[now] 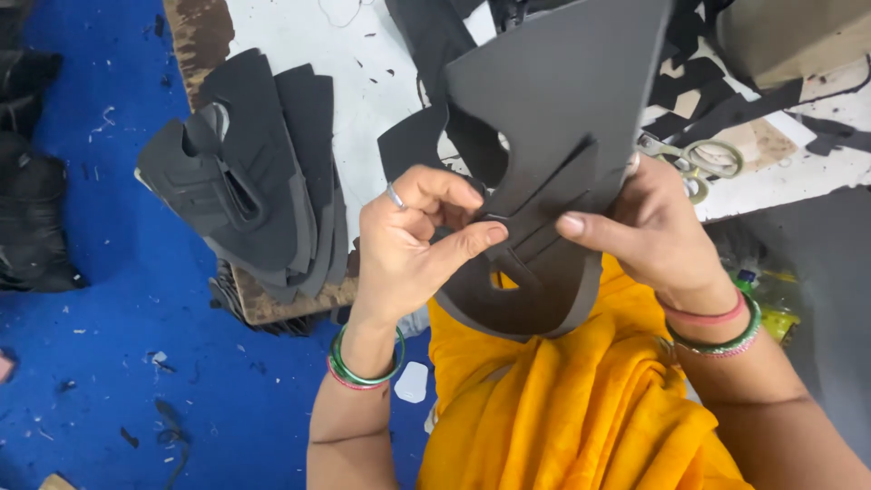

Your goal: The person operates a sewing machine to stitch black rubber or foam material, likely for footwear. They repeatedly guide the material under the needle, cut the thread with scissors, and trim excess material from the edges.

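Both hands, left (408, 240) and right (649, 227), pinch a dark grey shoe-upper piece (544, 136) between them (held above a yellow-clad lap); similar stacked pieces (254, 172) lie left, scissors (694, 163) just beyond the right.

Bright, even light from overhead; soft shadows only; slight glare on the white table (363, 82); edges bend slightly; hands mildly blurred.

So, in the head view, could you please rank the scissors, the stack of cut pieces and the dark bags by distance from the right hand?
1. Scissors: just beyond the right hand.
2. Stack of cut pieces: table's left end.
3. Dark bags: far left, on the blue floor.
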